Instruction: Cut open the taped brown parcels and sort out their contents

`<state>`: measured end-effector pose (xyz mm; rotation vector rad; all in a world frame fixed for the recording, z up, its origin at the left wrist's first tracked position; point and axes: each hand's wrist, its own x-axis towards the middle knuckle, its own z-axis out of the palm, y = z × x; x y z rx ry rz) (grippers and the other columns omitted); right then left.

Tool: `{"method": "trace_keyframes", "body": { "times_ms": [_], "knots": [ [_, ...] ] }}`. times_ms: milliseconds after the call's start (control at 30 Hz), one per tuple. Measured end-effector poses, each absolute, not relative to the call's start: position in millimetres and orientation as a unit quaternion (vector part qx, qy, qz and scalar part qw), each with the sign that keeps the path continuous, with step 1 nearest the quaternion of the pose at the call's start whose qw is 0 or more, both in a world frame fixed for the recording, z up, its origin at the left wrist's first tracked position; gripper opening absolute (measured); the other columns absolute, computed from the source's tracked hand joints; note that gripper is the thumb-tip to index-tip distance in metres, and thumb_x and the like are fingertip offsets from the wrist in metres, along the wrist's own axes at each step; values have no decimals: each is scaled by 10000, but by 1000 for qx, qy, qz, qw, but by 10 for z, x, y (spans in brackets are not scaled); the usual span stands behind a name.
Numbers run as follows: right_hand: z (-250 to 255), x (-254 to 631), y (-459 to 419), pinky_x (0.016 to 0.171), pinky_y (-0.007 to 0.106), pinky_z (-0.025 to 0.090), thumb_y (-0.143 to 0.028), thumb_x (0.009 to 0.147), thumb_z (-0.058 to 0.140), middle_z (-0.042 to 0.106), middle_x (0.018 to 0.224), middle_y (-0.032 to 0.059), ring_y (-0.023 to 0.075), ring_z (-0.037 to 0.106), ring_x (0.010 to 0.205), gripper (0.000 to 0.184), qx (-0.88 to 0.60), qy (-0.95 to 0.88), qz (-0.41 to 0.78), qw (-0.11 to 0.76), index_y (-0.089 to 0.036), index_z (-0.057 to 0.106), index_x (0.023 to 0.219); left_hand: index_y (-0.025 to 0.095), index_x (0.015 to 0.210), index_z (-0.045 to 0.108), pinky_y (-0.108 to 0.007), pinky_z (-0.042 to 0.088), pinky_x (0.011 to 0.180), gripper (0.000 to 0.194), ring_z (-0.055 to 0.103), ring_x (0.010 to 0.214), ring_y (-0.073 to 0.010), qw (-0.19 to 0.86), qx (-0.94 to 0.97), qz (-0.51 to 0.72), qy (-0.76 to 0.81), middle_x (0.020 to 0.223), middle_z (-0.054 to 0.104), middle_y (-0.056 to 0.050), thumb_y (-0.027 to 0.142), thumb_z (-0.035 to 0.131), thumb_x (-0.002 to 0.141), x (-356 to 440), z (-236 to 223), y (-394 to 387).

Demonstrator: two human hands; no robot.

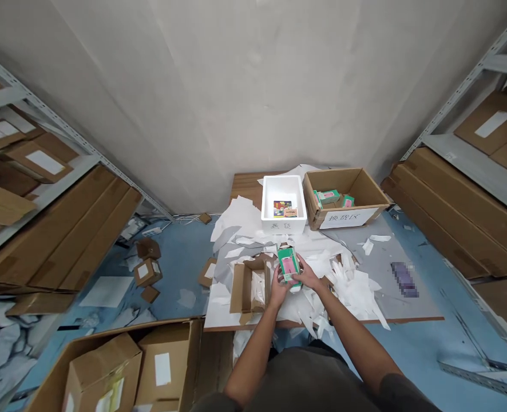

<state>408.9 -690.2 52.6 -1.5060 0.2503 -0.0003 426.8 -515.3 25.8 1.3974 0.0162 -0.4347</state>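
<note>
A small green box with a pink panel point(288, 262) is held between my two hands above the table. My left hand point(278, 287) grips its left side, with the fingers curled round the edge. On the other side my right hand point(307, 274) closes on the lower right edge. Just left of my left hand stands an open cardboard box point(238, 289) with white paper inside. Behind the green box are a white foam box point(283, 228) holding small colourful packs point(284, 209) and a cardboard carton point(365, 191) with similar green boxes point(328, 196) in it.
Torn white paper point(356, 289) is spread over the table point(408, 309). A pixelated purple object point(404, 279) lies at the right. A large carton point(195, 349) with boxes stands at lower left. Shelves point(79, 171) with cartons flank both sides; small boxes point(147, 271) lie on the floor.
</note>
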Motion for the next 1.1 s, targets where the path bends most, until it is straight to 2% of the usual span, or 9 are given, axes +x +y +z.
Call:
{"method": "trace_keyframes", "body": {
  "times_ms": [133, 233, 500, 700, 800, 933, 1000, 1100],
  "knots": [
    [765, 4487, -7052, 916, 445, 607, -283, 618, 781, 724, 1097, 36, 279, 728, 1008, 826, -698, 135, -60, 701, -297, 466, 1381, 305, 1576, 452, -428, 589, 1025, 1038, 686, 1262, -295, 750, 643, -152, -28, 1561, 568, -164, 368, 934, 659, 4685, 587, -5365],
    [884, 4751, -7442, 932, 443, 606, -306, 636, 784, 717, 1112, 36, 274, 724, 1034, 741, -697, 138, -106, 696, -302, 460, 1302, 311, 1526, 472, -419, 594, 993, 963, 663, 1276, -296, 752, 641, -142, -57, 1561, 562, -155, 338, 914, 671, 5007, 769, -5786],
    [1052, 5078, -9261, 989, 468, 602, -341, 690, 779, 726, 1223, 98, 301, 729, 1126, 779, -666, 178, -214, 692, -283, 460, 1398, 265, 1555, 518, -431, 551, 1069, 886, 611, 1372, -321, 719, 663, -146, -151, 1563, 591, -150, 317, 866, 742, 5543, 1127, -7734],
    [1205, 5564, -10196, 1008, 500, 608, -499, 753, 785, 753, 1252, 139, 324, 742, 1131, 821, -684, 182, -214, 673, -246, 492, 1478, 273, 1630, 474, -451, 533, 1116, 905, 635, 1350, -304, 719, 663, -143, -150, 1540, 623, -122, 331, 826, 799, 5932, 1347, -8758],
    [1343, 5953, -10392, 1144, 540, 529, -607, 815, 768, 719, 1385, 155, 346, 670, 1318, 797, -708, 164, -181, 662, -231, 566, 1487, 268, 1636, 475, -472, 491, 1173, 911, 586, 1411, -332, 693, 703, -108, -116, 1570, 594, -121, 358, 851, 812, 6246, 1522, -8808],
    [1434, 6182, -10464, 1309, 557, 325, -689, 910, 679, 584, 1600, 115, 341, 447, 1562, 748, -754, 184, -164, 608, -258, 608, 1517, 252, 1578, 549, -500, 302, 1314, 841, 381, 1576, -381, 620, 781, -8, -75, 1638, 520, -122, 397, 883, 820, 6480, 1637, -8500],
    [1426, 6116, -10421, 1315, 548, 315, -678, 925, 678, 547, 1637, 112, 340, 431, 1574, 765, -765, 177, -168, 597, -255, 583, 1555, 265, 1553, 570, -497, 274, 1326, 756, 382, 1572, -370, 611, 789, 8, -55, 1616, 546, -111, 400, 845, 862, 6461, 1592, -8309],
    [1410, 5899, -10256, 1286, 547, 368, -650, 925, 701, 560, 1621, 123, 353, 481, 1534, 770, -779, 166, -166, 581, -251, 573, 1571, 278, 1518, 600, -481, 334, 1293, 682, 443, 1532, -357, 626, 779, 5, -27, 1578, 584, -107, 405, 816, 883, 6330, 1455, -8081]
  ]
}}
